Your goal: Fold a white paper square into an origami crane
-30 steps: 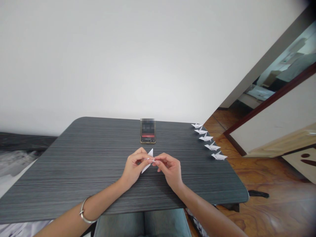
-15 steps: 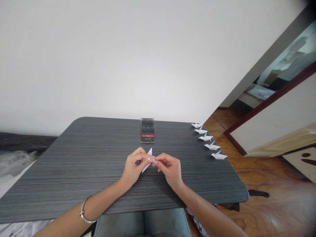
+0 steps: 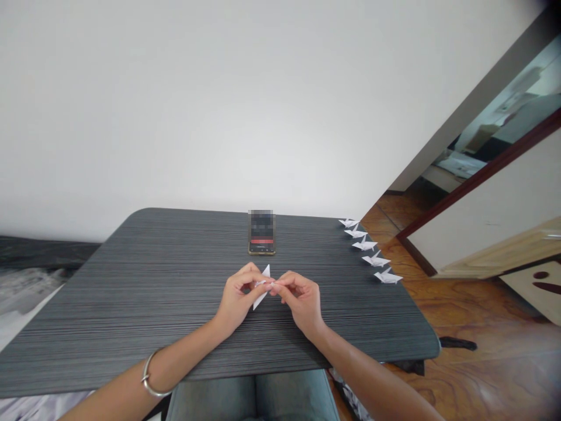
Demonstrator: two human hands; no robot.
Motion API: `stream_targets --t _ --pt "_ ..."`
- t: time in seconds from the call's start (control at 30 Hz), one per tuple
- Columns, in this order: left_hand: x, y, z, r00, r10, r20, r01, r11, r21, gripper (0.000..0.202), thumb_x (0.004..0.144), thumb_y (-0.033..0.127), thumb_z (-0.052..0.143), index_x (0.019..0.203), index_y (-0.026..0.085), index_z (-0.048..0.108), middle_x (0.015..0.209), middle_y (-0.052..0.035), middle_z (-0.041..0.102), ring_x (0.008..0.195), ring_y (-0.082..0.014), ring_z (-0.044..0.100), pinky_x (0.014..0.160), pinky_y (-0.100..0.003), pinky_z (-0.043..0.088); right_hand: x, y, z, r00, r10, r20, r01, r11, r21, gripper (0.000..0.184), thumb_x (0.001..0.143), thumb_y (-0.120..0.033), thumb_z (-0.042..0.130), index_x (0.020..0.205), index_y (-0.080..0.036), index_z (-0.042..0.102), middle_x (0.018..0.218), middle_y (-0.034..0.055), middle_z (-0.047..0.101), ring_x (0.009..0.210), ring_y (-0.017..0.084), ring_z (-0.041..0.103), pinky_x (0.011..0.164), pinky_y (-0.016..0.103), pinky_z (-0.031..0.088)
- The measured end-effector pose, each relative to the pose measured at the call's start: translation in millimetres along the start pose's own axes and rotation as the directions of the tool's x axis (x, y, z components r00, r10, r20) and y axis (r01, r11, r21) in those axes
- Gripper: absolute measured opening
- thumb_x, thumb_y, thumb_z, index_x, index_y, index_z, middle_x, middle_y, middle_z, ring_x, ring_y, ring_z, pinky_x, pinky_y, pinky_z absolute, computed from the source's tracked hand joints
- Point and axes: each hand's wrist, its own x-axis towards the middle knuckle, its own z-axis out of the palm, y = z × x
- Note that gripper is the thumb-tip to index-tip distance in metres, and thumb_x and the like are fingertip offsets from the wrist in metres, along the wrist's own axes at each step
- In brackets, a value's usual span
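Table [image 3: 131, 304]: dark striped top, serves as the work surface.
Phone [image 3: 262, 233]: lies flat at the far edge, screen facing the person.
Folded paper birds [image 3: 370, 251]: 5, lined along the right edge, clear of the hands.
Left hand [image 3: 236, 298], right hand [image 3: 302, 301]: both pinch the white paper piece [image 3: 262, 289] above mid-table, fingertips meeting on a crease.
Bracelet [image 3: 151, 374]: on the left wrist.

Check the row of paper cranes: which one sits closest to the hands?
The paper crane at the near end of the row, by the table's right edge; the other four trail away toward the wall.
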Motion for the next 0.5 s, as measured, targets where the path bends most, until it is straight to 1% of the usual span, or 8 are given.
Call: stream_targets --t 0.23,0.4,0.5 --pt "1.7 -2.1 -1.4 1.000 0.007 0.026 -0.005 0.999 -0.047 0.012 0.069 0.027 0.063 0.068 0.016 0.069 0.061 -0.0008 0.051 0.060 -0.0107 0.046 0.054 -0.022 0.034 -0.5 1.6 -0.5 1.000 -0.011 0.004 0.011 0.997 -0.076 0.011 0.073 -0.024 0.061 0.064 -0.017 0.061 0.060 0.0003 0.059 0.055 0.011 0.053 0.043 0.020 0.040" --pt "1.5 -0.3 -1.9 0.999 -0.009 0.041 0.011 0.999 -0.049 0.012 0.069 0.027 0.063 0.067 0.016 0.068 0.063 -0.0007 0.050 0.059 -0.0104 0.045 0.052 -0.021 0.033 -1.8 0.1 -0.8 0.996 -0.095 0.000 0.094 0.986 -0.140 0.007 0.072 -0.019 0.060 0.065 -0.018 0.061 0.061 0.0006 0.061 0.057 0.012 0.055 0.048 0.022 0.041" --pt "1.7 1.3 -2.7 0.999 0.002 0.055 -0.001 1.000 -0.019 0.013 0.070 0.027 0.062 0.068 0.016 0.067 0.064 -0.0007 0.049 0.060 -0.0109 0.044 0.054 -0.022 0.033 -2.0 -1.6 -0.4 0.991 -0.133 0.005 0.132 0.978 -0.164 0.007 0.071 -0.016 0.061 0.064 -0.018 0.061 0.060 0.0003 0.061 0.056 0.012 0.055 0.049 0.022 0.041"
